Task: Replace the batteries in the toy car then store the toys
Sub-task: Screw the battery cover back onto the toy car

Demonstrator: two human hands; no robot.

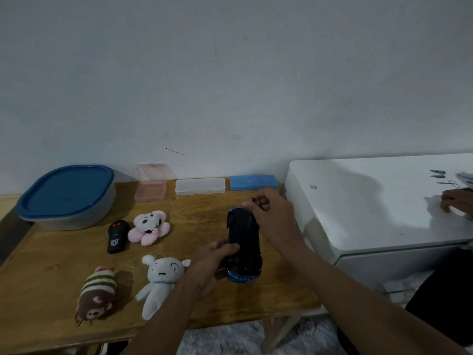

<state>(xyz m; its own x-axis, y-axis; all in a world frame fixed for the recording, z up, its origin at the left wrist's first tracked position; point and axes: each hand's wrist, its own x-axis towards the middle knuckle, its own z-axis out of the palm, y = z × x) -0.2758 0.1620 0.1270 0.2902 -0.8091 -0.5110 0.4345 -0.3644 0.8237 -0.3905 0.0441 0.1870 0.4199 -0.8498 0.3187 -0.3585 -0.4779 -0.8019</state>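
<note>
A blue toy car (243,239) lies upside down on the wooden table (51,265), its black underside facing up. My left hand (213,262) grips the near end of the car. At the car's far end my right hand (268,213) hovers with curled fingers, pinching something small and dark that I cannot make out. A black remote control (117,236) lies to the left. Three plush toys lie nearby: a pink one (149,228), a white one (160,281) and a brown striped one (96,295).
A large container with a blue lid (67,193) stands at the back left. A pink box (151,184), a clear case (200,186) and a blue case (253,182) line the wall. A white cabinet (371,201) stands right, with another person's hand (454,202) and small metal tools (444,179).
</note>
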